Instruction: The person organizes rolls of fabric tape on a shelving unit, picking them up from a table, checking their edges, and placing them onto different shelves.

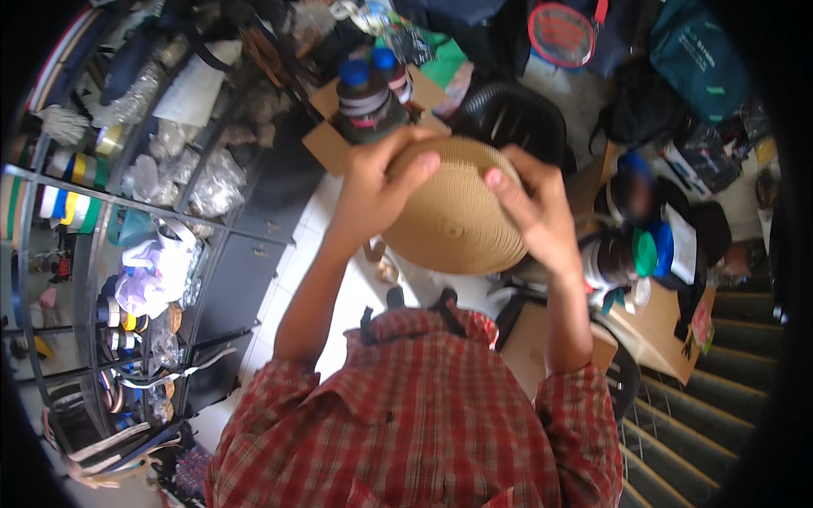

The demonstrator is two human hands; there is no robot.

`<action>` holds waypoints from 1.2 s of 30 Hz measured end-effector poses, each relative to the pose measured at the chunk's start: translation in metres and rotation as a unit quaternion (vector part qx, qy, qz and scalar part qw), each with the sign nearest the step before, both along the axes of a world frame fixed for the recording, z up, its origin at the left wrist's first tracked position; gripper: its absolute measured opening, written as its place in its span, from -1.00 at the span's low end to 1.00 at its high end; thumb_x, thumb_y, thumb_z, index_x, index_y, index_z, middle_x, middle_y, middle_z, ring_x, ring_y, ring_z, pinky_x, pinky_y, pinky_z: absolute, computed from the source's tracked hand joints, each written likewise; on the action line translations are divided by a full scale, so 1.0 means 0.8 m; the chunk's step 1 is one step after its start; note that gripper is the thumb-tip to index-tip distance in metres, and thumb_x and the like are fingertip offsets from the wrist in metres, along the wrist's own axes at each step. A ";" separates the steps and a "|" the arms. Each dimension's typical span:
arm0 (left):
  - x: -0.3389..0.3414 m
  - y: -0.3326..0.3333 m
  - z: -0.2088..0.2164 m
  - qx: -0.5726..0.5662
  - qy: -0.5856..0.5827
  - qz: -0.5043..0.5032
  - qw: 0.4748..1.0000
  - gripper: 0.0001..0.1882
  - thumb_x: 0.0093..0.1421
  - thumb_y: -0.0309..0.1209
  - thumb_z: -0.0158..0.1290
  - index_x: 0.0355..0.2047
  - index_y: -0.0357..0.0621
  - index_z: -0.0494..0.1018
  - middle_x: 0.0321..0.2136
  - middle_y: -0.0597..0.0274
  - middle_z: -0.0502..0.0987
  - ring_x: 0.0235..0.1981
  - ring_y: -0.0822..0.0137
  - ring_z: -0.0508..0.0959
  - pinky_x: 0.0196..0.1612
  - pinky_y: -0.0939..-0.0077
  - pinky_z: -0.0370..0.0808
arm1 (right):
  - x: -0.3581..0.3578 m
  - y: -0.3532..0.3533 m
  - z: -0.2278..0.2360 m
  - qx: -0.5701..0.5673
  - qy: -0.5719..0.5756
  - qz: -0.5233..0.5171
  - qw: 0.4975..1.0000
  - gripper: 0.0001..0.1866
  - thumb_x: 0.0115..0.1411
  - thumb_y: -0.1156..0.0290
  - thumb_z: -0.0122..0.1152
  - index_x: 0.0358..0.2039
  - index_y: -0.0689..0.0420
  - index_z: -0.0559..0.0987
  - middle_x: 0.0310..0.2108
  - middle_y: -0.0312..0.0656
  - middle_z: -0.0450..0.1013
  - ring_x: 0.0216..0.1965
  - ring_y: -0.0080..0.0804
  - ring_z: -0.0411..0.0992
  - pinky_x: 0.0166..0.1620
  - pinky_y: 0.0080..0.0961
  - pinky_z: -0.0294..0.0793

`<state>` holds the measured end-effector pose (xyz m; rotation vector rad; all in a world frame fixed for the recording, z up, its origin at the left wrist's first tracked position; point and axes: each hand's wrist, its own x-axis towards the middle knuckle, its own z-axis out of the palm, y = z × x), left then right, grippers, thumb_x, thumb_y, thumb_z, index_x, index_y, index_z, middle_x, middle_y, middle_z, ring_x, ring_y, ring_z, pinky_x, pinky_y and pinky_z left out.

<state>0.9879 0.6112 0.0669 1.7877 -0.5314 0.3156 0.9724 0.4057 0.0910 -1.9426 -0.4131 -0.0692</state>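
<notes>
A large tan roll of webbing (457, 216), wound in many tight rings, is held up in front of my chest. Its face bulges slightly, and a small centre shows low on it. My left hand (383, 184) grips the left edge, thumb laid over the face and fingers behind the rim. On the opposite edge, my right hand (535, 203) clasps it the same way, its thumb pressed on the upper face. The fingers of both hands are partly hidden behind the roll.
Left stands a dark metal rack (127, 201) with plastic-wrapped goods and colored strap rolls. An open cardboard box (330, 146) with blue-topped rolls lies beyond my hands, beside a black chair (512, 114). More rolls (622, 254) sit at right, above stair-like slats (703, 423).
</notes>
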 end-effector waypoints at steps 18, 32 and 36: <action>-0.058 -0.066 -0.011 0.052 0.074 0.244 0.965 -0.75 0.17 -0.41 -0.01 -0.22 -0.34 0.46 -0.38 0.00 0.56 -0.35 0.30 0.57 -0.24 0.50 0.44 | 0.047 -0.030 -0.044 0.035 -0.088 0.132 0.987 -0.73 0.02 0.29 0.32 -0.38 0.23 0.54 -0.49 -0.07 0.49 -0.42 -0.22 0.50 -0.31 -0.42 0.41; -0.084 -0.057 -0.026 -0.004 0.093 0.383 0.919 -0.68 0.11 -0.24 0.11 -0.32 -0.31 0.52 -0.48 -0.08 0.58 -0.43 0.16 0.62 -0.33 0.37 0.49 | 0.045 -0.010 -0.085 0.153 0.118 0.208 0.959 -0.64 0.07 0.22 0.28 -0.29 0.28 0.53 -0.44 -0.07 0.49 -0.40 -0.48 0.46 -0.32 -0.52 0.41; -0.074 -0.065 -0.016 0.061 0.154 0.362 0.917 -0.66 0.12 -0.22 0.10 -0.34 -0.32 0.53 -0.48 -0.08 0.57 -0.44 0.20 0.61 -0.33 0.40 0.48 | 0.055 -0.028 -0.092 0.209 0.137 0.218 0.943 -0.64 0.05 0.23 0.30 -0.27 0.26 0.52 -0.42 -0.09 0.49 -0.39 -0.49 0.46 -0.31 -0.52 0.41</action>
